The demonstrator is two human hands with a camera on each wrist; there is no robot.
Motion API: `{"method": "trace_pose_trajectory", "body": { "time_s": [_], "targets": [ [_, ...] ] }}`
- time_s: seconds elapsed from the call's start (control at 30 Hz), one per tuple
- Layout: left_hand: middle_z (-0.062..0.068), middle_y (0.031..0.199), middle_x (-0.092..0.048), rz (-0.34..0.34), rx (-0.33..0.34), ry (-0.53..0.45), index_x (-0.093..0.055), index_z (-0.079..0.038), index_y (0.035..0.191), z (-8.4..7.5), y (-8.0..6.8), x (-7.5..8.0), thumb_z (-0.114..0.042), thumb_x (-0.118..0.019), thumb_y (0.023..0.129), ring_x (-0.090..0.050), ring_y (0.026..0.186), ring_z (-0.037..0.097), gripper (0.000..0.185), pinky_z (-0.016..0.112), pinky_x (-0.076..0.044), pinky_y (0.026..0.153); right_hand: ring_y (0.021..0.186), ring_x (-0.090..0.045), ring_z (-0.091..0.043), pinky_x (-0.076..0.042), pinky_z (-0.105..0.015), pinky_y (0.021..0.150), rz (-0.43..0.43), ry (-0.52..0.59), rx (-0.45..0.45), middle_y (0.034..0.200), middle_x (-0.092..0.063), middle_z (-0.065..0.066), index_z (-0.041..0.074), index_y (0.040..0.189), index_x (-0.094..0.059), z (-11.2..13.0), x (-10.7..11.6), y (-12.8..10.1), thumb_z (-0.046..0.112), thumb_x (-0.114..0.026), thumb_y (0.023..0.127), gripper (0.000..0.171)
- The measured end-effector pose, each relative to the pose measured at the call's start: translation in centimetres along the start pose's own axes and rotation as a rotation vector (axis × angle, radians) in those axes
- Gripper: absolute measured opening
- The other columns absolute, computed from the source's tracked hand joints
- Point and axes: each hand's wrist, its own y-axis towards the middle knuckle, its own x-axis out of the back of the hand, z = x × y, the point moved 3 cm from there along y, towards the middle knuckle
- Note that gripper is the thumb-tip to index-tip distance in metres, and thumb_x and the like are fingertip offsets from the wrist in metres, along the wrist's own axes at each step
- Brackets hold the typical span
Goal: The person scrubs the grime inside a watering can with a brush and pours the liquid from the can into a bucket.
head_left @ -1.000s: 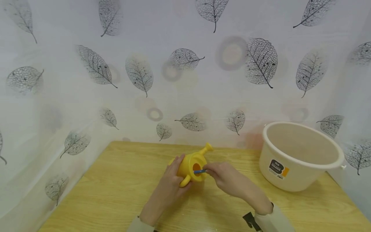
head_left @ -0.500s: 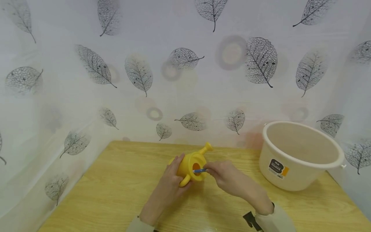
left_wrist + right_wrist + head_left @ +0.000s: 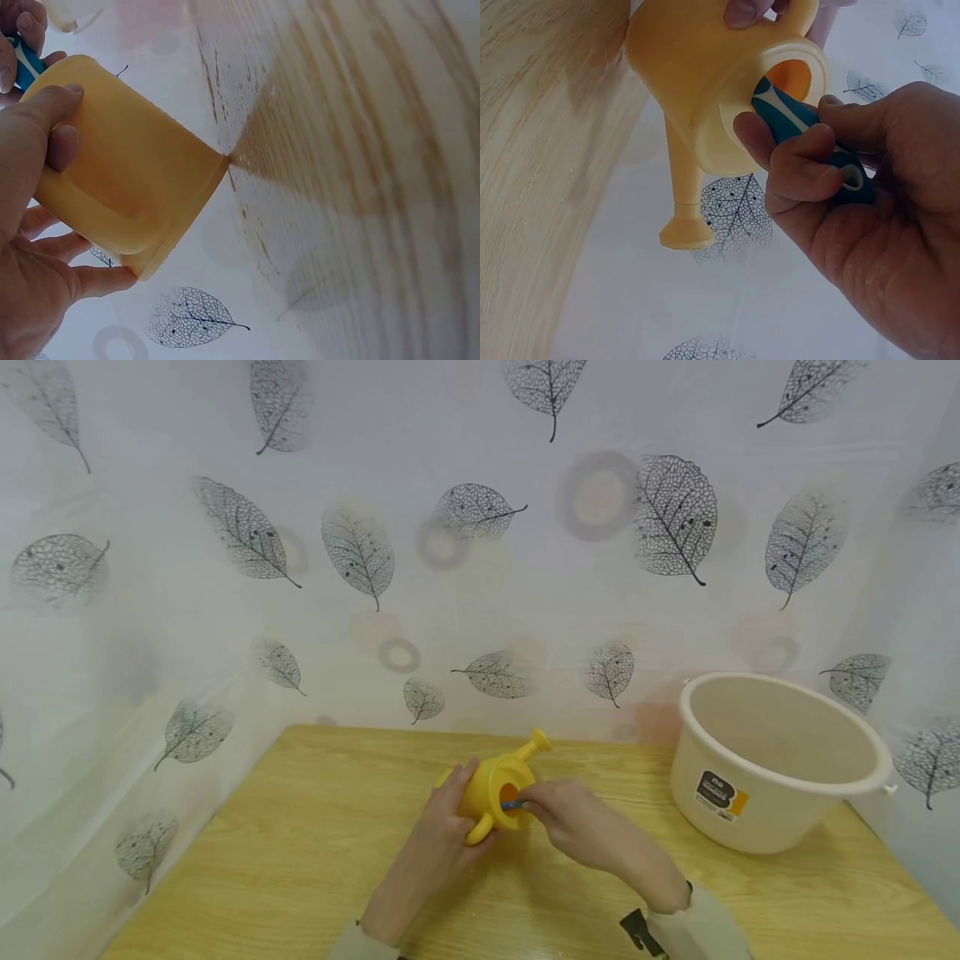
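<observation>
Yellow toy watering can (image 3: 498,787) tilted above the middle of the wooden table (image 3: 300,860), opening turned toward the wearer, spout (image 3: 536,745) pointing away toward the leaf-print backdrop (image 3: 480,543). Left hand (image 3: 442,835) gripping the can body from the left side, thumb and fingers curled round the wall, as seen in the left wrist view (image 3: 112,165), with one lower edge of the can just touching the tabletop (image 3: 360,150). Right hand (image 3: 573,822) pinching a blue-and-white handled tool (image 3: 810,139) between thumb and curled fingers (image 3: 791,161), the tip of the tool pushed into the round orange-lit opening (image 3: 791,79) at the top of the can. Tool end inside the can hidden, so kind of tool not told. Handle (image 3: 480,831) of the can below the opening, next to the left hand. Cream plastic basin (image 3: 780,760) with a dark and orange label (image 3: 718,793) standing at the right of the table, well apart from both hands. Pale sleeve cuffs (image 3: 701,927) at the bottom edge.
</observation>
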Motion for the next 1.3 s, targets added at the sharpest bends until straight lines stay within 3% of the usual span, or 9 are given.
{"method": "trace_pose_trajectory", "body": {
  "time_s": [0.47,0.7,0.83,1.3],
  "targets": [
    [0.025,0.152,-0.049,0.000,-0.003,-0.006,-0.068,-0.005,0.055,0.0,0.0,0.0,-0.024,-0.089,0.080,-0.054,0.134,0.050,0.038,0.069,-0.053,0.096,0.086,-0.071,-0.013,-0.061,-0.028,0.077,-0.002,-0.028,0.001,0.097,-0.078,-0.004,0.004,0.109,-0.074,0.2,0.4,-0.2,0.003,-0.058,0.101,0.018],
    [0.024,0.154,-0.047,0.024,0.020,-0.027,-0.069,-0.005,0.057,0.1,0.0,-0.1,-0.026,-0.088,0.082,-0.052,0.136,0.050,0.037,0.070,-0.051,0.098,0.070,-0.053,-0.001,-0.051,-0.019,0.063,-0.012,-0.034,0.010,0.083,-0.071,0.002,0.004,0.108,-0.073,0.5,1.4,-0.4,0.003,-0.059,0.100,0.016],
    [0.024,0.155,-0.047,0.036,0.034,-0.047,-0.071,-0.004,0.058,0.2,0.0,-0.1,-0.025,-0.087,0.083,-0.051,0.138,0.050,0.036,0.071,-0.050,0.099,0.069,-0.050,0.000,-0.049,-0.018,0.061,-0.026,-0.041,0.034,0.081,-0.069,0.004,0.004,0.107,-0.073,0.6,1.6,-0.4,0.003,-0.060,0.100,0.015],
    [0.027,0.153,-0.048,0.016,0.009,-0.026,-0.070,-0.006,0.058,0.1,-0.1,-0.2,-0.024,-0.087,0.082,-0.052,0.136,0.051,0.035,0.070,-0.052,0.097,0.085,-0.070,-0.011,-0.061,-0.026,0.076,-0.001,-0.022,0.013,0.098,-0.078,-0.004,0.004,0.110,-0.074,0.4,0.3,0.2,0.003,-0.059,0.101,0.018]
  ]
}}
